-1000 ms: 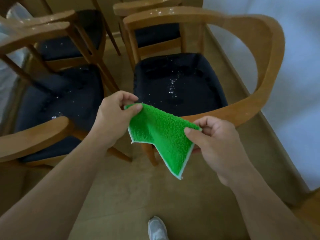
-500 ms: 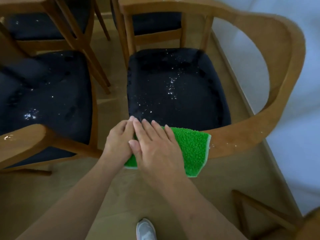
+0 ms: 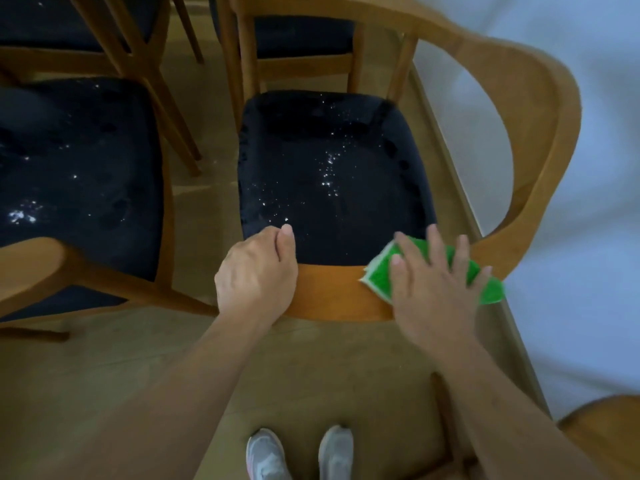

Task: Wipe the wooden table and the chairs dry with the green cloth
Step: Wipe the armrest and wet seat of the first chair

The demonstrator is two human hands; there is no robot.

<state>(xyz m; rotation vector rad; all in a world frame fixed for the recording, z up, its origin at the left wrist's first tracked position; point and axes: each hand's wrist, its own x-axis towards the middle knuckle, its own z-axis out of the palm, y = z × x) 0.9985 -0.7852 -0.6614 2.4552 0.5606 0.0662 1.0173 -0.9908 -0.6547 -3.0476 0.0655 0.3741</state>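
Partly covered, fuzzy green cloth (image 3: 488, 291) lies folded.

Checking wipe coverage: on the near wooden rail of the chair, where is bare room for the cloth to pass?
Bare rail lies between the left hand and the green cloth under the right hand. Both rail ends are covered by the hands.

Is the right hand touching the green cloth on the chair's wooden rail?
Touching. The head view shows the right hand with fingers spread flat on the green cloth, pressing it onto the chair's wooden rail; green shows between and beyond the fingers.
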